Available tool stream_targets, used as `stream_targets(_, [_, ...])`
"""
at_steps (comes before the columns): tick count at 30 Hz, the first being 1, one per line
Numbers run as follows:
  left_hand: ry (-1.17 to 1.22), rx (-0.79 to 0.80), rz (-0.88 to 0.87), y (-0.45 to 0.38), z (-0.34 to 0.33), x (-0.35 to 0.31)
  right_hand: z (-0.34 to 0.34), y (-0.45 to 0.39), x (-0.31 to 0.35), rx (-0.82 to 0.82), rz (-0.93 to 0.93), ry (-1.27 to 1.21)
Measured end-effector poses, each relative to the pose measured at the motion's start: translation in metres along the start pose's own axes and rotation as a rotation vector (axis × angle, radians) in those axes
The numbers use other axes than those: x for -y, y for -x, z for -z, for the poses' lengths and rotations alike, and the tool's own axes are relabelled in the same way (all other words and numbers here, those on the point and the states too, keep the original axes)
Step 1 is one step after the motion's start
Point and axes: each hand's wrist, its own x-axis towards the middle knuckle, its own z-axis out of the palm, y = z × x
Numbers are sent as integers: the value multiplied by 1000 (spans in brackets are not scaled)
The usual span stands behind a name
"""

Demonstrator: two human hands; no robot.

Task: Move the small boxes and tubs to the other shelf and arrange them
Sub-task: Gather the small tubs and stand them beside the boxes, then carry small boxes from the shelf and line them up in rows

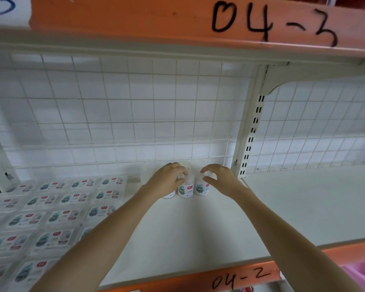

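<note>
- So far, the flat boxes [51,209] are lying in neat rows across the left part of the white shelf [198,234], the one whose orange front edge is marked 04-2 [240,278], so that share of the arranging is looking done.
- Three small white tubs [185,189] are standing upright side by side at the back, near the wire grid [135,106] and just left of the upright post [251,123].
- Left hand [167,181] is curling its fingers round the top of the leftmost tub, gripping it.
- Right hand [218,178] is bending its fingers over the rightmost tub; whether it is gripping or just touching I cannot tell.
- Judging from this, the tub row is only beginning: most of the shelf to the right and front is lying bare, and how many items are waiting elsewhere is not showing.
</note>
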Motion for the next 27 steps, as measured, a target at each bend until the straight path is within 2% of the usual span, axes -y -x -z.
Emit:
stream_targets(3, [-27, 3, -22, 2, 2, -4, 1, 6, 7, 24, 0, 100])
stream_targets(8, [-124, -165, -54, 16, 12, -5, 16, 38, 24, -161, -18, 190])
stream_targets(13, [-256, -220, -103, 72, 25, 1, 23, 100, 23, -215, -34, 307])
stream_targets(19, [-360, -152, 17, 156, 32, -11, 13, 176, 29, -186, -25, 332])
stream_targets(23, [-312, -247, 66, 213, 36, -38, 7, 214, 38, -143, 16, 290])
stream_targets(27, [-318, -297, 204, 282, 31, -70, 1, 251, 45, -61, 124, 271])
